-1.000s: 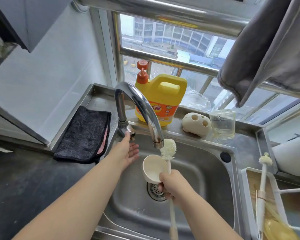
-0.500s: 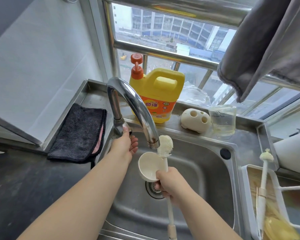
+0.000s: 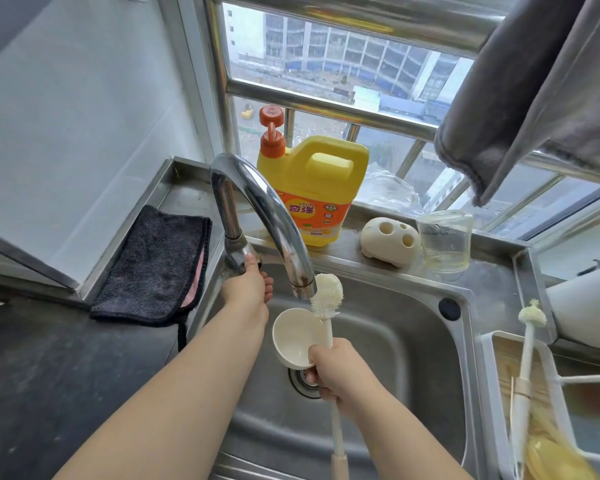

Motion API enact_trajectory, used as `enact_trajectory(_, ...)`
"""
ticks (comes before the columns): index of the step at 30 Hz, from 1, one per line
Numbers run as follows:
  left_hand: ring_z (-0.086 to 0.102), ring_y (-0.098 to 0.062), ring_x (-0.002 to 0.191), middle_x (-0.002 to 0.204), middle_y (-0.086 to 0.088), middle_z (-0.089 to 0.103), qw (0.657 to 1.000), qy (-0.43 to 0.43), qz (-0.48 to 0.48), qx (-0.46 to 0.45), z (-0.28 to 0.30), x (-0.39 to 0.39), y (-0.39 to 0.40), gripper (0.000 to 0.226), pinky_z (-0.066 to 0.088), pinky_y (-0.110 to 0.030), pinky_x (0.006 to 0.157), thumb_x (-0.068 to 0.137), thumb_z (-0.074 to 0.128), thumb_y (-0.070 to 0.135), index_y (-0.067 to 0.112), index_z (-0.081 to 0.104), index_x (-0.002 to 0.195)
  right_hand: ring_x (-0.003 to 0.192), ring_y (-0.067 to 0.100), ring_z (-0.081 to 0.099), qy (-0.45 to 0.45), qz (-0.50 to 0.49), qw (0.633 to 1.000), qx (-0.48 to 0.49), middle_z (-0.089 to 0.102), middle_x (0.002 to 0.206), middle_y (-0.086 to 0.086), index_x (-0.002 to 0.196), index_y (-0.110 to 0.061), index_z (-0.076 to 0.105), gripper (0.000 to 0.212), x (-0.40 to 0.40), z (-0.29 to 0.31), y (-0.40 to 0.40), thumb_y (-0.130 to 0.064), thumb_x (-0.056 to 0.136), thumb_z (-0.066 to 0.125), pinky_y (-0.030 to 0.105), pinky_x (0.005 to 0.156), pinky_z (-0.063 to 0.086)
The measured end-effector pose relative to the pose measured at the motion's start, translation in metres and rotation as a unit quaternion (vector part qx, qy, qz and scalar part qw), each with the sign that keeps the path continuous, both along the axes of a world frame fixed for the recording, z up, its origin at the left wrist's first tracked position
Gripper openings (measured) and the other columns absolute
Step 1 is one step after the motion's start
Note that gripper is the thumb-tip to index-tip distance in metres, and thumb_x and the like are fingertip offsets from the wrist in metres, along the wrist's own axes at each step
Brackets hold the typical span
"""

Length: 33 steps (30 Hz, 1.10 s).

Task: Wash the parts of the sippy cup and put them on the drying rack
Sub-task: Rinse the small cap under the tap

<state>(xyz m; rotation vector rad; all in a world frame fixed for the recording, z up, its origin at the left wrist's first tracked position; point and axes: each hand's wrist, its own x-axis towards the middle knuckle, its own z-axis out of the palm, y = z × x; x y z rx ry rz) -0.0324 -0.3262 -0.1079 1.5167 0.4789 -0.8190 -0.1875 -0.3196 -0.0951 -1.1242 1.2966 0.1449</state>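
Over the sink: right hand gripped both cup and brush, handle running toward the person.
Spout: tap outlet hung just above the brush head, cup mouth just left of it.
Left hand: fingers wrapped at the tap base, nearer the valve.
Change: left hand had closed onto the base; no water visible.
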Motion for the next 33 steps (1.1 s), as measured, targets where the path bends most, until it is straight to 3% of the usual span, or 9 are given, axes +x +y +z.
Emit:
enact_trajectory(8, 0.054, -0.016, 0.062, 0.066, -0.001, 0.057, 1.0, -0.003, 0.006, -0.002, 0.003, -0.001, 0.0, 0.032, 0.052, -0.038, 0.084, 0.094, 0.059, 0.033, 0.016, 0.05, 0.068, 0.028, 0.008, 0.026, 0.002, 0.003, 1.0, 0.002, 0.044, 0.05, 0.008, 0.083, -0.009, 0.048, 0.019, -0.004, 0.002, -0.002, -0.001, 0.083, 0.032, 0.014, 0.036, 0.019)
enact_trajectory(13, 0.045, -0.015, 0.055, 0.064, -0.004, 0.051, 0.999, 0.032, -0.032, -0.014, 0.004, 0.004, 0.001, 0.037, 0.042, -0.025, 0.056, 0.097, 0.053, 0.034, 0.012, 0.047, 0.068, 0.028, 0.008, 0.026, 0.003, -0.003, 1.0, 0.006, 0.044, 0.051, 0.008, 0.083, -0.009, 0.048, 0.018, -0.004, 0.002, -0.001, -0.001, 0.083, 0.032, 0.015, 0.037, 0.018)
enact_trajectory(17, 0.055, -0.014, 0.061, 0.073, -0.004, 0.06, 0.996, 0.057, -0.063, -0.009, 0.001, 0.01, 0.005, 0.031, 0.046, -0.028, 0.055, 0.097, 0.052, 0.037, 0.012, 0.055, 0.079, 0.026, 0.007, 0.029, 0.003, 0.003, 1.0, -0.026, 0.042, 0.053, 0.008, 0.078, -0.01, 0.05, 0.018, -0.004, 0.007, -0.001, -0.001, 0.084, 0.035, 0.011, 0.035, 0.02)
enact_trajectory(24, 0.054, -0.023, 0.068, 0.068, -0.01, 0.059, 0.979, -0.151, -0.094, 0.104, -0.008, -0.006, 0.021, 0.039, 0.045, -0.035, 0.07, 0.094, 0.056, 0.033, 0.015, 0.055, 0.059, 0.03, 0.01, 0.028, 0.013, 0.021, 0.998, -0.061, 0.043, 0.052, 0.007, 0.077, -0.01, 0.052, 0.017, -0.007, 0.003, -0.002, -0.002, 0.083, 0.038, 0.015, 0.038, 0.021)
enact_trajectory(26, 0.056, -0.025, 0.065, 0.063, -0.009, 0.06, 0.979, -0.155, -0.078, 0.106, -0.001, -0.006, 0.019, 0.043, 0.049, -0.036, 0.07, 0.092, 0.058, 0.035, 0.012, 0.055, 0.056, 0.03, 0.01, 0.028, 0.011, 0.02, 0.998, -0.057, 0.042, 0.051, 0.007, 0.076, -0.01, 0.052, 0.017, -0.008, 0.002, -0.002, -0.001, 0.083, 0.038, 0.015, 0.038, 0.02)
enact_trajectory(29, 0.046, -0.017, 0.053, 0.056, -0.001, 0.051, 0.981, -0.146, -0.046, 0.121, 0.008, -0.008, 0.013, 0.047, 0.037, -0.026, 0.053, 0.092, 0.059, 0.034, 0.01, 0.046, 0.054, 0.031, 0.01, 0.027, 0.013, 0.022, 0.998, -0.057, 0.041, 0.049, 0.005, 0.074, -0.01, 0.051, 0.018, -0.008, 0.001, -0.001, -0.001, 0.083, 0.038, 0.016, 0.039, 0.02)
enact_trajectory(33, 0.039, -0.012, 0.051, 0.058, 0.0, 0.047, 0.984, -0.13, -0.013, 0.121, 0.01, -0.015, 0.009, 0.043, 0.035, -0.026, 0.051, 0.091, 0.062, 0.028, 0.011, 0.041, 0.057, 0.03, 0.009, 0.027, 0.011, 0.023, 0.998, -0.049, 0.039, 0.053, 0.007, 0.076, -0.011, 0.049, 0.018, -0.006, 0.002, -0.001, 0.0, 0.083, 0.036, 0.015, 0.039, 0.018)
